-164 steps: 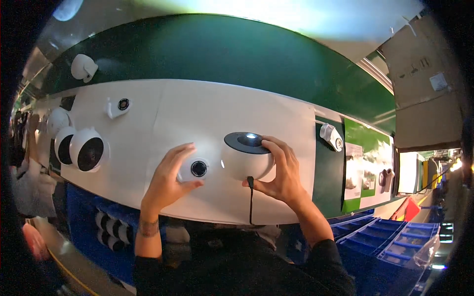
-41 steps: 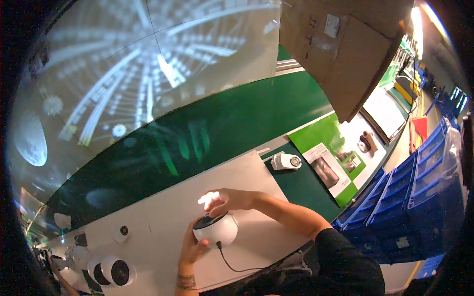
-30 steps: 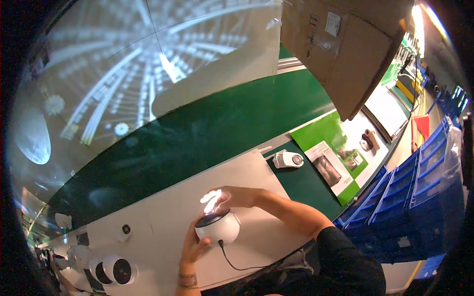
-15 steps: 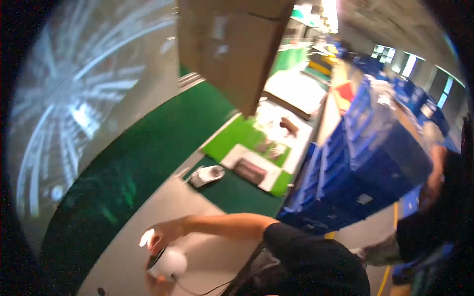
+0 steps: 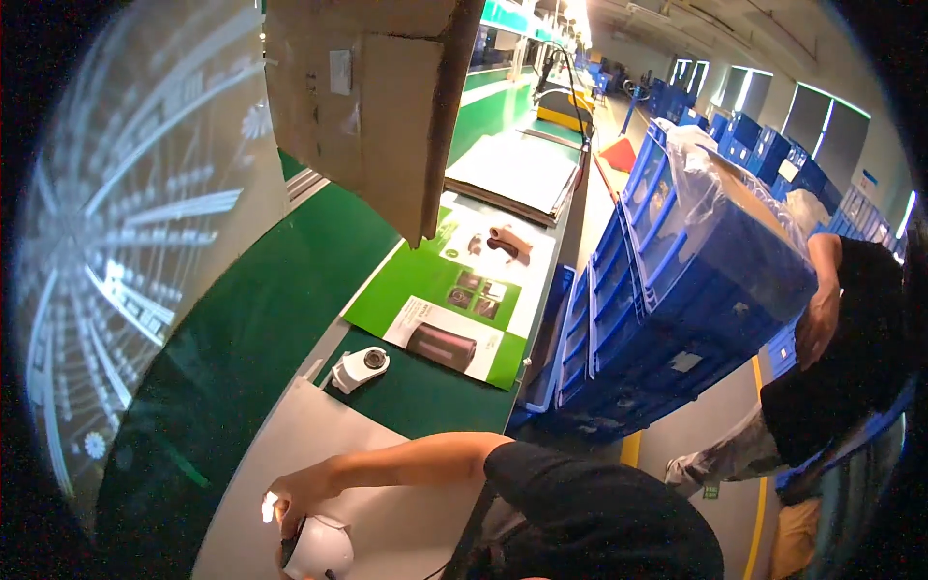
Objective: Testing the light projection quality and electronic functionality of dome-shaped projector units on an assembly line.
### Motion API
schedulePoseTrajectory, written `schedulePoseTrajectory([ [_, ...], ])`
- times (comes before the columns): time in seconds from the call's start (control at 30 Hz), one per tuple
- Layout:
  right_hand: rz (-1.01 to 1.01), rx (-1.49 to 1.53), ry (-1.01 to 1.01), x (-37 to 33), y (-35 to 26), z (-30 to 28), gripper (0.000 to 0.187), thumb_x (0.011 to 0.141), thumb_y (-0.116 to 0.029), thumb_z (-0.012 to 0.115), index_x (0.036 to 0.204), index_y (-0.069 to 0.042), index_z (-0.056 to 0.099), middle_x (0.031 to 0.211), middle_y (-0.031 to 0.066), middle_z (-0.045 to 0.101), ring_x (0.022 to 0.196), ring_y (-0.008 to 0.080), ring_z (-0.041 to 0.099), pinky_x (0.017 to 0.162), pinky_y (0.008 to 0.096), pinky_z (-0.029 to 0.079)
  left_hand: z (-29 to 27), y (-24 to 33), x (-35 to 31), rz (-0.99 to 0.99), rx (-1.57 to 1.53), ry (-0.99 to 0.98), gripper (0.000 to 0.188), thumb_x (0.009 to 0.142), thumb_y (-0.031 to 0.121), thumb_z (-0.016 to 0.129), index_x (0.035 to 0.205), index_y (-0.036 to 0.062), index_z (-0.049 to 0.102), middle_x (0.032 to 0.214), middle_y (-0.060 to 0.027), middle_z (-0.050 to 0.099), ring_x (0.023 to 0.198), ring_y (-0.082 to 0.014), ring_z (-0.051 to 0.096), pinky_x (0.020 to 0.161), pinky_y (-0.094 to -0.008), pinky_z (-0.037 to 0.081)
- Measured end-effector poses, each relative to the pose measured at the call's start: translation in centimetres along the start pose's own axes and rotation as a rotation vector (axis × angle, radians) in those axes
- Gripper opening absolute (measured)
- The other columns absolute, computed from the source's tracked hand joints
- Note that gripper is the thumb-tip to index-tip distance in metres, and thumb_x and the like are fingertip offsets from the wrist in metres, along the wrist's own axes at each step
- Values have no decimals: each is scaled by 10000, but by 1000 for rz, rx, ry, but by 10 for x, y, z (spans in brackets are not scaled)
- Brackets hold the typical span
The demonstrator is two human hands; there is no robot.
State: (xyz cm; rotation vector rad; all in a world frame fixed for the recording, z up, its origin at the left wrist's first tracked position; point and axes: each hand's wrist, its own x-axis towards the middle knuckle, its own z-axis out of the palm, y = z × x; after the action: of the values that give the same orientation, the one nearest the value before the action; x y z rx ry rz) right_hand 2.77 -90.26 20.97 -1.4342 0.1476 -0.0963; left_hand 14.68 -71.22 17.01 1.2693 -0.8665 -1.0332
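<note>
My right hand [image 5: 302,495], at the end of a bare forearm and black sleeve, curls over a round white projector [image 5: 324,551] at the lower edge. Its fingers are closed around the dark front rim, and bright light falls on the fingertips. A cable shows beside it. My left hand is out of the picture. The projector is over a pale work mat [image 5: 338,435], its lower part cut off by the frame. Past the mat, a small white device with a round dark lens [image 5: 362,369] rests on the green bench [image 5: 416,406].
A green-and-white printed box [image 5: 435,300] lies farther along the bench, below a hanging brown cardboard sheet [image 5: 367,116]. Stacked blue crates [image 5: 677,319] stand at the right, where another person [image 5: 836,329] walks. A Ferris-wheel light picture [image 5: 106,261] glows on the left wall.
The view has swung and sharpened, so the bench things appear farther left. My right hand still holds the projector. The fingers seen under it earlier have dropped out of view.
</note>
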Motion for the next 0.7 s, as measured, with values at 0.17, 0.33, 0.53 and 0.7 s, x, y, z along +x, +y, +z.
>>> schedulePoseTrajectory([
  [0.17, 26, -206, 43, -17, -14, 7, 343, 928, -297, 783, 1140, -38, 709, 999, 35, 736, 882, 125, 613, 783, 272, 487, -2, 5, -19, 24, -55, 22, 898, 845, 463, 875, 1512, 45, 441, 1399, -117, 589, 1204, -244, 616, 919, -397, 580],
  [0.33, 112, -127, -127, -17, -2, -13, 570, 972, -227, 731, 1473, -36, 539, 1220, 46, 722, 1016, 127, 655, 891, 275, 538, -6, 4, -47, -16, -280, -97, 871, 865, 425, 873, 1519, 53, 434, 1402, -117, 588, 1202, -243, 617, 914, -398, 582],
  [0.53, 65, 166, -111, -11, -13, -6, 641, 910, -160, 806, 1456, -23, 500, 1332, 133, 681, 1170, 183, 655, 1009, 322, 525, -18, 21, -44, 14, -48, -126, 913, 897, 496, 824, 1554, 31, 391, 1416, -83, 550, 1302, -190, 509, 1099, -358, 437],
  [0.7, 119, 136, -150, -12, -24, -5, 653, 921, -132, 794, 1475, -11, 470, 1308, 169, 682, 1229, 210, 627, 1032, 346, 523, -14, 27, -44, 7, -86, -142, 946, 892, 538, 812, 1558, 22, 382, 1476, -108, 516, 1357, -211, 484, 1145, -375, 403],
])
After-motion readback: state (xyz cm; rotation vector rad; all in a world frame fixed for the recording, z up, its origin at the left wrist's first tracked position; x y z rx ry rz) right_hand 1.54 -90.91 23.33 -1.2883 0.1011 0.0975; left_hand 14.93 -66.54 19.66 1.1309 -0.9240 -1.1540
